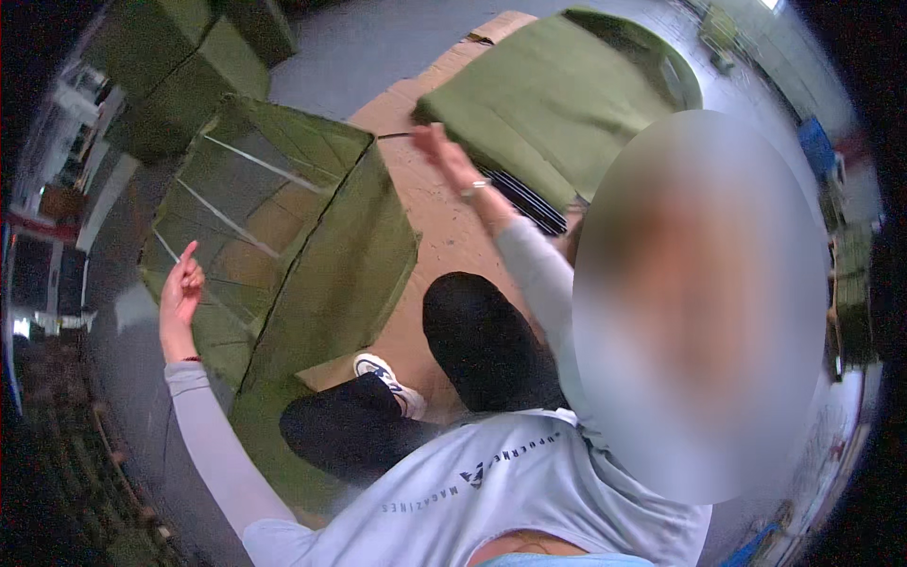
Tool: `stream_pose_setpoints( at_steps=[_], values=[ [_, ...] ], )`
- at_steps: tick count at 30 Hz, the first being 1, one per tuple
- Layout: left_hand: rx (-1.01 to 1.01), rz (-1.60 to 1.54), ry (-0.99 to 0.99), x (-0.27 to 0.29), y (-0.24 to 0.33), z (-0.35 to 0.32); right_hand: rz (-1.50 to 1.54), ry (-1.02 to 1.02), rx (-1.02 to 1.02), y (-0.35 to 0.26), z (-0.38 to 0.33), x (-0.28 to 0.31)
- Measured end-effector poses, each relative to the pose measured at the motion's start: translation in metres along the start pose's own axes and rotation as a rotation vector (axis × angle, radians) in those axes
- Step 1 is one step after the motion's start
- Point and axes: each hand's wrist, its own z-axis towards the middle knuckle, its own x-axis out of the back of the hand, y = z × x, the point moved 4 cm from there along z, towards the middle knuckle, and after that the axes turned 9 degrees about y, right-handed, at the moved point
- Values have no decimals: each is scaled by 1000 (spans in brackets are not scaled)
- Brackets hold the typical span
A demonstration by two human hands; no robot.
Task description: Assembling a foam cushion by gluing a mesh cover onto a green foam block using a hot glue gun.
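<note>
My left hand (184, 295) is raised beside the near-left edge of a green fabric piece (345, 274) shaped like an open box. Its index finger is extended and the others are loosely curled, with nothing visible in them. Pale straight strips (227, 219) cross the box's dark opening. My right hand (450, 163), slightly blurred by motion, is held out with fingers stretched and nothing in it. It is nearest to the left corner of a second green fabric piece (539, 94), broad and rounded; whether it touches that cannot be told. Dark ribbed material (524, 200) shows under this piece's edge.
Flat brown cardboard (453, 222) lies on the grey floor beneath and between the green pieces. More dark green box shapes (179, 66) stand at the far left. My bent knees (487, 340) and a white shoe (387, 378) are close by. A blurred oval covers the right side.
</note>
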Motion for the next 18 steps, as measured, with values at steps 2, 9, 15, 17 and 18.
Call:
stream_pose_setpoints(
  at_steps=[2, 9, 15, 17, 18],
  values=[
    [-17, 192, -59, -5, 10, 1, 56, -69, -56, -29, -26, -51],
    [-12, 602, -144, -5, 21, 38, 178, -10, 173, -47, -86, -98],
    [-103, 756, -11, 22, 37, 29, 160, -23, 205, -43, -93, -85],
    [-358, 930, 69, 26, 73, 5, -95, -62, 288, -15, -82, -44],
    [-597, 642, 225, 10, 73, -33, -297, 84, 135, -16, -94, -37]
  ],
)
